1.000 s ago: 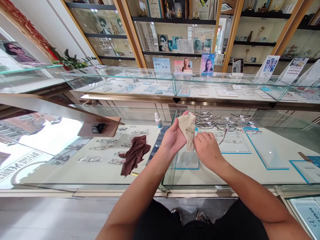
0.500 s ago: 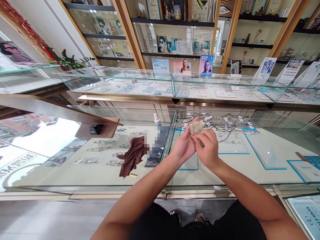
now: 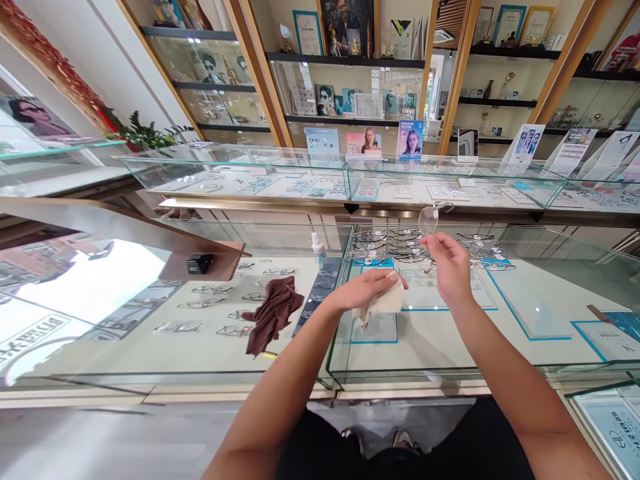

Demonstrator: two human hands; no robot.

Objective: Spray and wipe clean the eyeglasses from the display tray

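Note:
A pair of thin-rimmed glasses (image 3: pixel 429 221) is up in the air, pinched by one temple side between the fingers of my right hand (image 3: pixel 453 267). One round clear lens shows plainly; part of the frame is hidden by the fingers. Lower and to the left, my left hand (image 3: pixel 373 287) is closed on a pale beige cleaning cloth (image 3: pixel 383 303) that hangs down over the glass counter. The cloth and the glasses are apart. Behind both hands, several rows of glasses (image 3: pixel 370 245) lie in the display case.
On the left counter lie a crumpled brown cloth (image 3: pixel 275 313) and a small yellow item (image 3: pixel 270 355). A white spray bottle (image 3: pixel 318 247) stands behind them. A large mirror (image 3: pixel 100 287) with a wooden frame juts in from the left. Another glass showcase (image 3: pixel 345 160) runs across the back.
My hands have separated. The right hand has raised the glasses up and to the right, out of the beige cloth, while the left hand has lowered with the cloth. The view has tilted slightly upward.

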